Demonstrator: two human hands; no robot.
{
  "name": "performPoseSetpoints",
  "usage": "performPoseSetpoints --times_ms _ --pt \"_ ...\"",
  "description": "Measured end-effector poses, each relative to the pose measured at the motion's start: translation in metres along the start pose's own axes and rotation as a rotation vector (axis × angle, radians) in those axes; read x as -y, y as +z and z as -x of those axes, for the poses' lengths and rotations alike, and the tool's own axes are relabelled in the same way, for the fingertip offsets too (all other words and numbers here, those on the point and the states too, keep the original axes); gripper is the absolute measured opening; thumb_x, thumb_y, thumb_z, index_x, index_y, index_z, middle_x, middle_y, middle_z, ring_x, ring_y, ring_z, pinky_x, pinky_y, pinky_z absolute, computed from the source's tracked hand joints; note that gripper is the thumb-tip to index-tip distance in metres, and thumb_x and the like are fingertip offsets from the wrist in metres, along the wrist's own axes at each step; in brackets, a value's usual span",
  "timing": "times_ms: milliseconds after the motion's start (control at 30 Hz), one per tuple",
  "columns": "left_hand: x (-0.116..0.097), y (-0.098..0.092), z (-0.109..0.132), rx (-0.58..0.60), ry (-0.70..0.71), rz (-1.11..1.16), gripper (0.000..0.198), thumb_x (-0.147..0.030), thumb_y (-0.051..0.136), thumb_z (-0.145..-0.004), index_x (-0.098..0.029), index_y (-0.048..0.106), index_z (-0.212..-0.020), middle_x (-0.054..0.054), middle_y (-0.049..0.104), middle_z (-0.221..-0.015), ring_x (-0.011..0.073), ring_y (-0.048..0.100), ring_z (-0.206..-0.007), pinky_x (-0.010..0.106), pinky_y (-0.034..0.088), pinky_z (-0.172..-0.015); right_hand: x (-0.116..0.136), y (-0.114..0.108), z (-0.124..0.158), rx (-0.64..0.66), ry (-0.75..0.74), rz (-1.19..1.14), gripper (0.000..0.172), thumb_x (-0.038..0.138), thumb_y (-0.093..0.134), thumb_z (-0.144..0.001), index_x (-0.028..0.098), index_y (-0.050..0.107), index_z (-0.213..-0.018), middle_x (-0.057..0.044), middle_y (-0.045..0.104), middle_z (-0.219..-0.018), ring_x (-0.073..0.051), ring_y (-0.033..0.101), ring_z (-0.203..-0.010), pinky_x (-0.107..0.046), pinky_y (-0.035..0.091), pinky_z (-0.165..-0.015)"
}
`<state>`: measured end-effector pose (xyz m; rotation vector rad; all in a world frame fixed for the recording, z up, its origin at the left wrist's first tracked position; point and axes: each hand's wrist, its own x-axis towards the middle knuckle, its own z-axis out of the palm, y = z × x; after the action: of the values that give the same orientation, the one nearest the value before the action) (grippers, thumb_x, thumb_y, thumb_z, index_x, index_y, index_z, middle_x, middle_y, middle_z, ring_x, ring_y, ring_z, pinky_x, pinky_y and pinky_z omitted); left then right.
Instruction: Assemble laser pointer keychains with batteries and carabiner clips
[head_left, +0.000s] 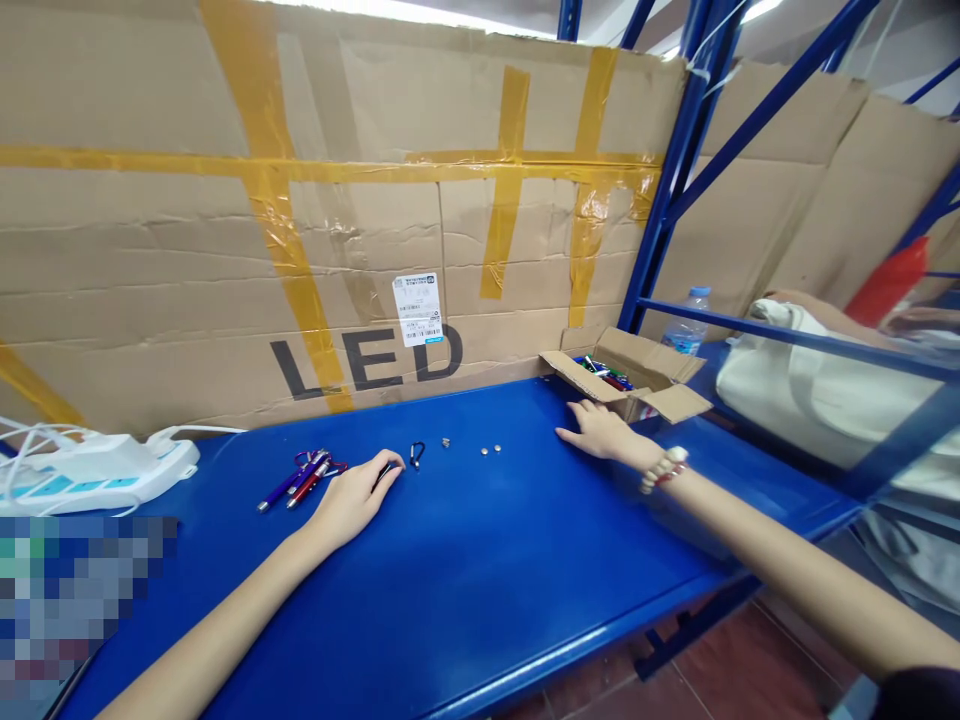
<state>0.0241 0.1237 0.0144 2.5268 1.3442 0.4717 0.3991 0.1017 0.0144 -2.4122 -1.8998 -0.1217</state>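
My left hand rests on the blue tabletop with fingers curled round something small and dark, mostly hidden. Just left of it lie a purple pen-shaped metal light and a red one, with clips attached. A black carabiner clip sits right of my left fingertips. Farther right are small silver discs like button cells, and a little stack of them. My right hand is open, fingers apart, low over the table beside an open cardboard box holding several coloured metal pieces.
A white power strip with cables lies at the left. Large taped cardboard walls off the back. Blue rack posts rise at the right, near a water bottle and a white bag.
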Motion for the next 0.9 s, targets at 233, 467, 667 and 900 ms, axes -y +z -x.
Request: performPoseSetpoints --times_ms 233,467,667,900 --pt "-0.005 -0.003 0.002 0.011 0.002 0.002 0.026 -0.039 0.027 -0.09 -0.027 0.048 -0.1 0.0 0.067 -0.097 0.021 0.064 -0.083 0.029 0.044 -0.07 0.028 0.003 -0.028 -0.065 0.267 -0.059 0.069 0.051 0.035 -0.086 -0.005 0.038 -0.126 -0.031 0.042 -0.125 -0.041 0.04 -0.117 -0.049 0.035 -0.089" --pt "-0.005 -0.003 0.002 0.003 -0.003 0.014 0.026 -0.037 0.028 -0.09 -0.026 0.049 -0.101 0.001 0.066 -0.098 0.0213 0.063 -0.086 0.029 0.043 -0.07 0.022 0.006 -0.034 -0.122 0.32 -0.131 0.067 0.049 0.041 -0.085 -0.002 0.034 -0.128 -0.031 0.038 -0.129 -0.041 0.034 -0.122 -0.048 0.033 -0.092" --pt "-0.003 -0.002 0.001 -0.019 0.002 0.028 0.025 -0.037 0.028 -0.091 -0.026 0.049 -0.1 0.0 0.066 -0.094 0.0197 0.063 -0.083 0.027 0.043 -0.069 0.035 -0.008 -0.024 -0.107 0.06 -0.212 0.047 0.038 0.043 -0.087 0.008 0.05 -0.122 -0.022 0.045 -0.128 -0.034 0.041 -0.118 -0.042 0.036 -0.092" --pt "0.005 0.002 0.0 -0.175 0.039 0.184 0.022 -0.037 0.033 -0.09 -0.024 0.046 -0.102 -0.001 0.065 -0.079 0.0152 0.062 -0.069 0.024 0.044 -0.065 0.092 -0.028 0.001 0.044 -0.445 -0.339 0.026 0.05 0.063 -0.07 0.029 0.07 -0.085 0.003 0.069 -0.079 -0.015 0.063 -0.074 -0.021 0.041 -0.056"
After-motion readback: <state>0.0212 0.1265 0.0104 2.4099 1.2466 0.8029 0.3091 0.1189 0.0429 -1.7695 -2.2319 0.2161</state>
